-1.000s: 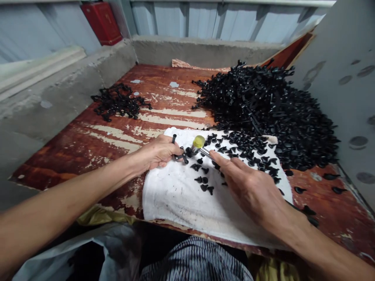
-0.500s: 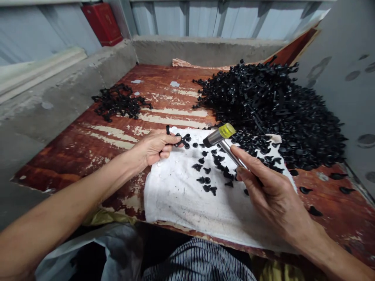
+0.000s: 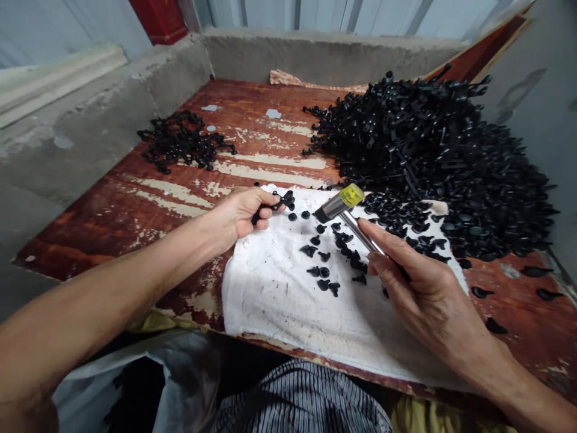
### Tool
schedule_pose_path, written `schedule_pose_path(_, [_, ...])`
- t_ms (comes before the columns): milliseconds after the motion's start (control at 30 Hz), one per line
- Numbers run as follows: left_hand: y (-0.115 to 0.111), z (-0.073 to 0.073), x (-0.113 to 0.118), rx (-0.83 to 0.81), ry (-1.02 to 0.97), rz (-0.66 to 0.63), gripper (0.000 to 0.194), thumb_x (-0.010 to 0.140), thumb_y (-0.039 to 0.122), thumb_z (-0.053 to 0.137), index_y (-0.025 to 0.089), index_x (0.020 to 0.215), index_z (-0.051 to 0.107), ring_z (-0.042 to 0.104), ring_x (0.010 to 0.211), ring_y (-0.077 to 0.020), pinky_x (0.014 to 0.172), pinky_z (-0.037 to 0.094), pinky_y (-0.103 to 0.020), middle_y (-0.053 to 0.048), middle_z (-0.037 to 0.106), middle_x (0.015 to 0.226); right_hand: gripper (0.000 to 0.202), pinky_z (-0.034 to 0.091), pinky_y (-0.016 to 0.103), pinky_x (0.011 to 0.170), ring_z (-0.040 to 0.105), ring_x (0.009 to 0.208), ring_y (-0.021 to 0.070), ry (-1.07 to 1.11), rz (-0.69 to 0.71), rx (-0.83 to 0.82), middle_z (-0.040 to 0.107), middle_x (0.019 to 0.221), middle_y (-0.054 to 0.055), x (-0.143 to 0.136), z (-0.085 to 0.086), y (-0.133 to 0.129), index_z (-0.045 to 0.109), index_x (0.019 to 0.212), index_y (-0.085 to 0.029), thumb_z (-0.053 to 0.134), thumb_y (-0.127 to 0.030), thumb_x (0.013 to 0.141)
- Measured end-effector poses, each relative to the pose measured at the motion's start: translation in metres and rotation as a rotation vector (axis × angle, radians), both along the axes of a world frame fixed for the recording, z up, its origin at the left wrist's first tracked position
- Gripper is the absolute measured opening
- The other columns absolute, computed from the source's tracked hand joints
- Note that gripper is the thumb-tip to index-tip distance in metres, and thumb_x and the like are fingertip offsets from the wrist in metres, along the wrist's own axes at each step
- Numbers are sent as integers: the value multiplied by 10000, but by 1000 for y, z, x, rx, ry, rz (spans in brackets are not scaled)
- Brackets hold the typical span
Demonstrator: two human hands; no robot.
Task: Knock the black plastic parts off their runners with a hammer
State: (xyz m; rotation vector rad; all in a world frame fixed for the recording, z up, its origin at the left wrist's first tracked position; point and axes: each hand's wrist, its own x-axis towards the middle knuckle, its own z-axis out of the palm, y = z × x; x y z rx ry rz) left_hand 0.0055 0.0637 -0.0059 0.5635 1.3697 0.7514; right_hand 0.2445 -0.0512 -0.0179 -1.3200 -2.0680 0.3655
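In the head view, the left hand (image 3: 241, 213) has its fingers closed on a black branched piece (image 3: 287, 198) at the white towel's (image 3: 279, 300) eleven-o'clock edge. At the piece's three o'clock, the right hand (image 3: 426, 294), fingers wrapped round its handle, holds a two-faced mallet (image 3: 334, 206) over loose black knobs (image 3: 345, 243).

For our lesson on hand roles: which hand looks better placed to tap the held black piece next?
Probably the right hand: it grips the hammer, held over the white cloth. The left hand is occupied, pinching the black piece.
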Motion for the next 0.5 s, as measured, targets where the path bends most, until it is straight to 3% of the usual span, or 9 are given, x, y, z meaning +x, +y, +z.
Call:
schedule_pose_path(133, [-3,3,3,7,19,-2,215,837,-35,489,133,721,556,343,286,-22,251,228,-128,-61,651,549,465,585,394,960,710,1121,244,-9,-13,-4,676,1332,117,1,0,-1,588,1389,-171,497,-98,938])
schedule_pose_path(500, [-8,3,6,28,40,0,233,860,-26,488,130,700,552,358,285,-20,248,228,-129,-52,645,542,435,615,333,896,751,1026,225,-4,1,-8,717,1263,150,2,0,-1,595,1361,-80,481,-112,942])
